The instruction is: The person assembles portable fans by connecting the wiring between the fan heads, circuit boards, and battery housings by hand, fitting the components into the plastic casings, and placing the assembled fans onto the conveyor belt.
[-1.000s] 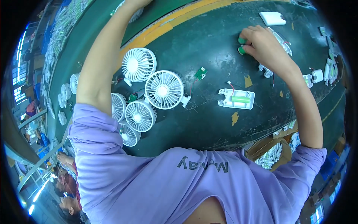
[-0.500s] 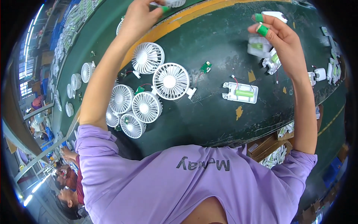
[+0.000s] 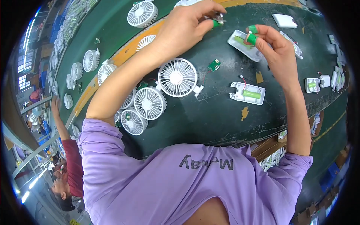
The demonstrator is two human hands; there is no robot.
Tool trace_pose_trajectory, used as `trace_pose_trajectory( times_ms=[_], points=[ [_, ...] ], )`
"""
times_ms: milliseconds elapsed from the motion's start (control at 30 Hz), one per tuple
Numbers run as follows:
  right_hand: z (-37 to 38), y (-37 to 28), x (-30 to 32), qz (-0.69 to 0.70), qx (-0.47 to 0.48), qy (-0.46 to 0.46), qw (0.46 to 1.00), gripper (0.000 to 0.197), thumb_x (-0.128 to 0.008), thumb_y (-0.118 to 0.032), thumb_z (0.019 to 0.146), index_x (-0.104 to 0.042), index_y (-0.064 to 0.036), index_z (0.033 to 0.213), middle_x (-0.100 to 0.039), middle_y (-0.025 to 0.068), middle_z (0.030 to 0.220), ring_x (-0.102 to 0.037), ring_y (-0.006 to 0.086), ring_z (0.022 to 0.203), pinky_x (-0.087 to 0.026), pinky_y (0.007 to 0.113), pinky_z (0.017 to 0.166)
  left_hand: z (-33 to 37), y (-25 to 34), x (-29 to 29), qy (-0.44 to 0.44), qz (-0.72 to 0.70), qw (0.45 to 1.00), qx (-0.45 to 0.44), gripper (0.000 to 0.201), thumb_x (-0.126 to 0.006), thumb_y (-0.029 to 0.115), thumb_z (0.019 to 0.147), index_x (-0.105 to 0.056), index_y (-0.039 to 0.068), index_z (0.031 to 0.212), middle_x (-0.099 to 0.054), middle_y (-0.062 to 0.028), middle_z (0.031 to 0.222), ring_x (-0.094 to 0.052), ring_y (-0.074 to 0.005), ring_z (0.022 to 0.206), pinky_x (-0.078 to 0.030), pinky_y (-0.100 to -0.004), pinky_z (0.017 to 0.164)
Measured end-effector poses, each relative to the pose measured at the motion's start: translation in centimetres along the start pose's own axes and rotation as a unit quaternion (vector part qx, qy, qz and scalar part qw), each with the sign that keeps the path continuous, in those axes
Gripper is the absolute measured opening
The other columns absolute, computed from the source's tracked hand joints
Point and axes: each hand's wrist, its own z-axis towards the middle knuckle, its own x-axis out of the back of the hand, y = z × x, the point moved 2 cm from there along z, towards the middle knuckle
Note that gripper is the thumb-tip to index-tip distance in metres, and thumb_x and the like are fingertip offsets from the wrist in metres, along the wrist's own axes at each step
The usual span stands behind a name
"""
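My left hand is at the far middle of the bench, thumb and fingers pinched round a small pale, shiny piece whose kind I cannot make out. Beside its knuckles shows the rim of a white fan head, cut off by the picture's edge. Green tape wraps the thumb and fingertip of my right hand, which pinch a small white plug. Just under those fingertips is a white case half with a green cylindrical battery; whether it hangs or rests is unclear.
Several white fan heads lie left of centre, a green circuit board wired nearby. Another battery case lies in the middle. A white cover is far right. A co-worker's red sleeve is at the left.
My left hand has moved right, away from the fan head at the far edge. My right hand has shifted slightly left and down; the case beneath it, blurred before, is clearer and farther left.
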Motion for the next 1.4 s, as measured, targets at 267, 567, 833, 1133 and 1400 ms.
trace_pose_trajectory(
  times_ms=[267,567,833,1133,1400],
  points=[
    [-0.5,-2.0,-0.9,-0.1,0.051,-0.009,0.994,0.017,-0.056,-0.013,0.093,-0.064,-0.0004,0.1,-0.063,-0.0019,0.088,-0.054,0.0034,0.08,-0.041,0.017,0.069,-0.9,0.1,-1.6,0.03,-0.231,0.971,0.047,0.027,-0.057,-0.009,0.082,-0.06,-0.002,0.107,-0.062,-0.0029,0.088,-0.058,-0.0047,0.078,-0.045,-0.0161,0.065],
    [-0.6,-1.7,-0.2,-0.066,0.065,-0.048,0.995,0.02,-0.055,-0.017,0.095,-0.062,0.001,0.101,-0.061,-0.0019,0.085,-0.053,0.0051,0.08,-0.041,0.018,0.073,-1.6,1.5,-1.7,-0.032,-0.305,0.945,0.112,0.016,-0.057,0.001,0.09,-0.058,-0.005,0.104,-0.064,-0.0068,0.089,-0.063,-0.0094,0.075,-0.053,-0.0208,0.066],
    [-0.6,-1.9,-0.3,-0.099,0.146,-0.085,0.981,0.014,-0.056,-0.012,0.093,-0.06,0.0018,0.094,-0.054,-0.0022,0.082,-0.048,0.005,0.076,-0.038,0.019,0.066,-2.4,1.6,-1.3,-0.071,-0.316,0.941,0.102,0.015,-0.058,0.004,0.091,-0.062,-0.007,0.101,-0.066,-0.0083,0.086,-0.063,-0.01,0.076,-0.053,-0.0216,0.068],
    [-0.9,-1.6,-0.3,-0.112,0.14,-0.064,0.982,0.013,-0.056,-0.01,0.092,-0.059,0.0024,0.092,-0.054,0.0002,0.081,-0.047,0.0072,0.072,-0.036,0.021,0.063,-2.4,1.9,-1.2,-0.087,-0.267,0.957,0.078,0.013,-0.059,0.002,0.09,-0.064,-0.005,0.099,-0.066,-0.0051,0.084,-0.06,-0.0076,0.073,-0.049,-0.0203,0.066],
    [-0.9,-2.5,-0.1,-0.164,0.231,-0.059,0.957,0.013,-0.059,-0.011,0.09,-0.059,0.0028,0.091,-0.053,0.0026,0.08,-0.048,0.0103,0.071,-0.036,0.023,0.061,-1.7,1.1,-1.7,-0.082,-0.208,0.958,-0.181,0.011,-0.059,0.0,0.088,-0.066,-0.004,0.096,-0.066,-0.0061,0.085,-0.06,-0.0085,0.072,-0.048,-0.0205,0.063]
  ],
)
